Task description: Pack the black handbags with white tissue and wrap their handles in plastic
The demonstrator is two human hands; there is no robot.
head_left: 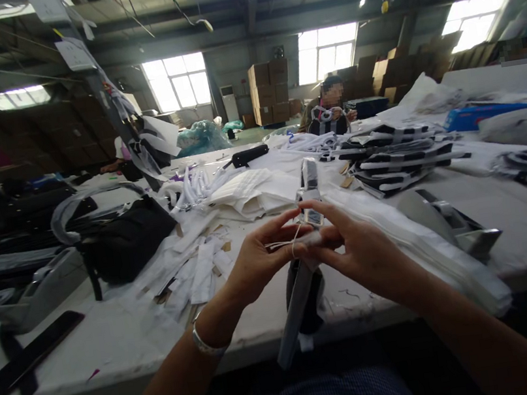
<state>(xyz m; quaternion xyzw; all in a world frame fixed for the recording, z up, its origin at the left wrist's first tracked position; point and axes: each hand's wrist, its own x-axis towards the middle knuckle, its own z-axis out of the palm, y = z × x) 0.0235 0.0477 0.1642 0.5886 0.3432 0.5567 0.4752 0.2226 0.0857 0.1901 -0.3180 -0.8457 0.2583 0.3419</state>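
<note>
My left hand [257, 259] and my right hand [358, 249] meet over the near edge of the white table [116, 338]. Both pinch a grey and black strap [302, 304] that hangs down toward my lap and rises past my fingers to a metal buckle [312, 200]. A thin pale string [286, 244] loops around the strap between my fingertips. The left fingers hold the string, and the right fingers press the strap. A silver bracelet sits on my left wrist.
A black bag [124, 241] stands at left, with a grey tape dispenser [40, 290] and a black strap [25, 358] nearer. White folded sheets [253, 192] lie ahead, stacked straps [396, 158] at right. A person [332, 111] sits across the table. Cardboard boxes [270, 91] stand behind.
</note>
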